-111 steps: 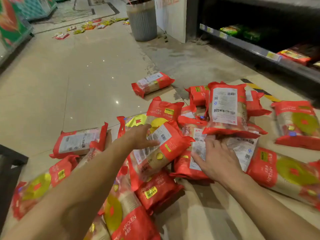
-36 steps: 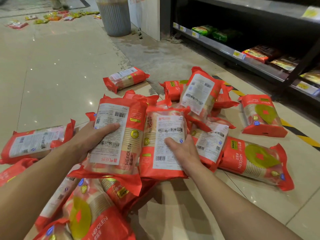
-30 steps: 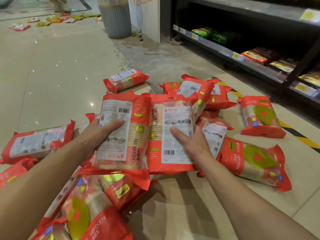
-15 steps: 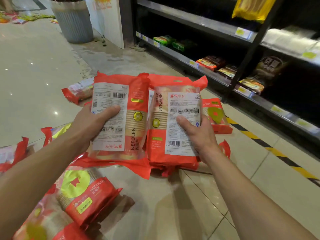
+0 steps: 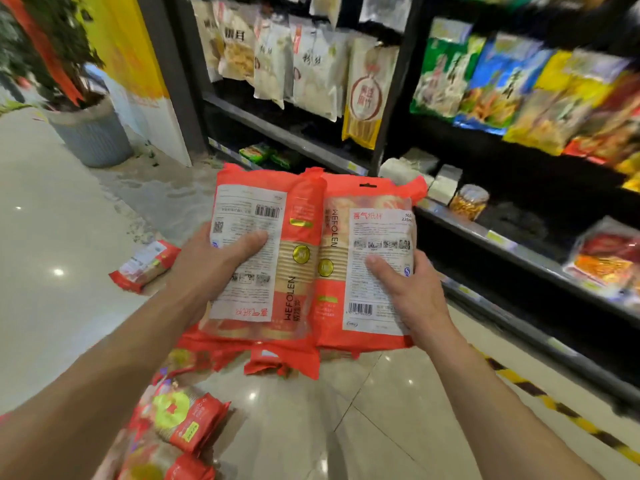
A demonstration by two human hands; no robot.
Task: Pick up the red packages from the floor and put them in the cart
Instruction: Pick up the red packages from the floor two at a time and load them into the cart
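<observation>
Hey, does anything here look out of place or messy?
Yes. A lone red package lies on the floor at left, a heap at lower left. The package held by the left hand has its print upside down; the right hand holds its package upright.

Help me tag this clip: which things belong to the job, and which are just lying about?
Job: left hand, right hand, left package and right package gripped in them, red packages on the floor. Cart not in view.
Lying about: shelf bags, grey planter, jar.
</observation>
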